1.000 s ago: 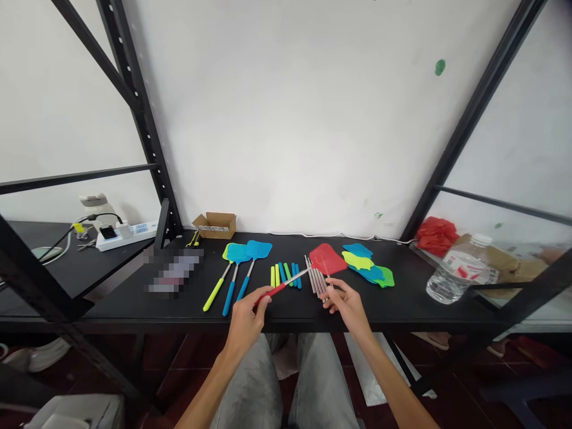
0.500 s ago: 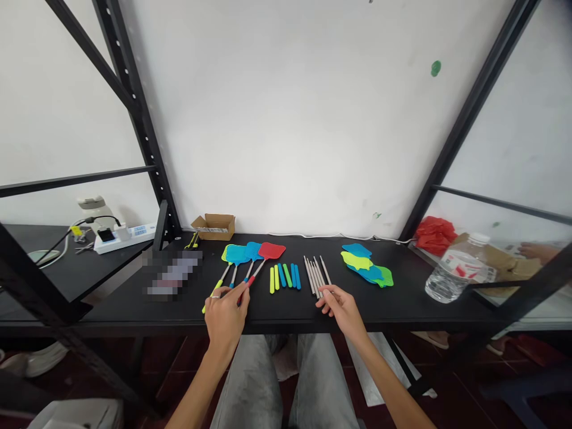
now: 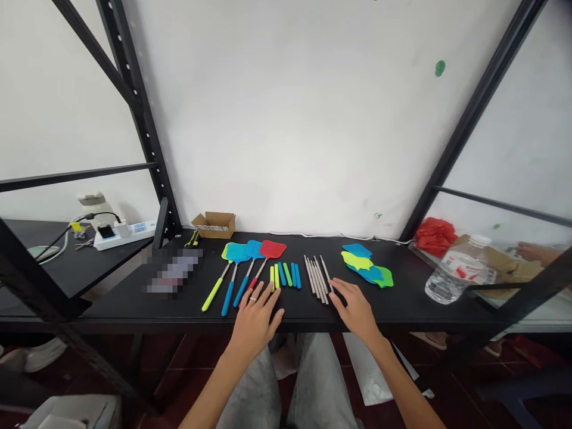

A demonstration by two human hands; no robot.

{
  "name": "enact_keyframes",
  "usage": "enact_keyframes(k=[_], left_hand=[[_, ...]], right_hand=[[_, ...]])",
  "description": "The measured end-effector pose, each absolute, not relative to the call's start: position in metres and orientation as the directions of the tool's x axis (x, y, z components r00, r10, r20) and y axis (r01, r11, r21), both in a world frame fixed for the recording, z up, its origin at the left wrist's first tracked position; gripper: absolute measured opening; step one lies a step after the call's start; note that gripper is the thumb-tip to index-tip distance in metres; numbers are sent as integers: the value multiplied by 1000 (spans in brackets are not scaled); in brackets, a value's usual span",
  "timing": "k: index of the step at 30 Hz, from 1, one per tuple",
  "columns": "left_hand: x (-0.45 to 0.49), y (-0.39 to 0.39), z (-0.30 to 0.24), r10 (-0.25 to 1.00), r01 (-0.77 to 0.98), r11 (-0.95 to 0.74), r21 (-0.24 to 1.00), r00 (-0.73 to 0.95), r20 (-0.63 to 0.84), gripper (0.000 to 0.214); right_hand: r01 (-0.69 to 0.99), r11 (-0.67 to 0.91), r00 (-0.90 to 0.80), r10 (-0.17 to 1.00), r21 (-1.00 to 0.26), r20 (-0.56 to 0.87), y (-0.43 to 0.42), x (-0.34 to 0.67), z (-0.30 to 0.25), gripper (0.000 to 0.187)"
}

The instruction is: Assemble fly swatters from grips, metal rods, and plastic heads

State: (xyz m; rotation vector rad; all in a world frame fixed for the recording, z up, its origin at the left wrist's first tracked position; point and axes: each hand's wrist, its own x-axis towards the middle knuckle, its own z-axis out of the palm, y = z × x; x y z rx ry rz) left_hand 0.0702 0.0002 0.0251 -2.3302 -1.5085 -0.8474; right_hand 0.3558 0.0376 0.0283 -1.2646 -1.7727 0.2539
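Observation:
Several assembled fly swatters (image 3: 238, 252) lie side by side at the left, with yellow, blue and red handles. My left hand (image 3: 254, 319) is open, fingers spread, over the red swatter's (image 3: 273, 250) handle end and beside the yellow grip tubes (image 3: 276, 275). Blue and green grip tubes (image 3: 287, 274) lie just right of these. Several thin metal rods (image 3: 316, 280) form a row in the middle. My right hand (image 3: 356, 311) is open, its fingertips at the near end of the rightmost rod (image 3: 325, 269); whether they touch it I cannot tell. Loose swatter heads (image 3: 369, 271) lie piled farther right.
A small open cardboard box (image 3: 214, 225) stands at the back left near a yellow-black cutter (image 3: 193, 239). On the right are a large water bottle (image 3: 458, 271) and a red plastic bag (image 3: 435, 236). Black rack posts (image 3: 469, 119) flank the black table (image 3: 179, 313).
My left hand has let go of the red swatter's handle, opened and moved right toward the yellow grips. My right hand has shifted slightly right and spread its fingers.

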Motion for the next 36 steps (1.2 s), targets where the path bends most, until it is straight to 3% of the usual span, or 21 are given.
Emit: enact_keyframes(k=[4,8,12,16,22,26,29,32,36], left_hand=[[75,-1,23,753,904,-411,115,265,603,34],[74,-2,28,771,930,-329,165,163,616,23],[73,-2,30,776,949,-277,153,127,617,20],[72,-1,28,761,963,-263,52,174,624,33],[73,1,25,734,957,-291,19,211,645,36],[72,3,23,706,911,-413,-3,322,630,38],[72,3,23,729,915,-398,67,271,629,24],[72,4,24,759,929,-344,134,191,622,17],[68,6,26,786,921,-338,194,163,597,20]], right_hand=[[686,458,-86,822,-565,563,43,358,21,23],[795,320,-2,851,-516,525,46,356,21,24],[854,174,61,903,-491,425,45,355,28,15],[898,27,98,961,-440,260,43,359,38,23],[866,-89,158,982,-492,99,42,368,48,25],[917,-122,172,980,-379,99,35,361,52,26],[954,-91,134,982,-287,133,31,356,52,26],[931,-33,93,985,-363,147,34,362,49,28],[709,58,28,993,-703,110,47,381,42,36]])
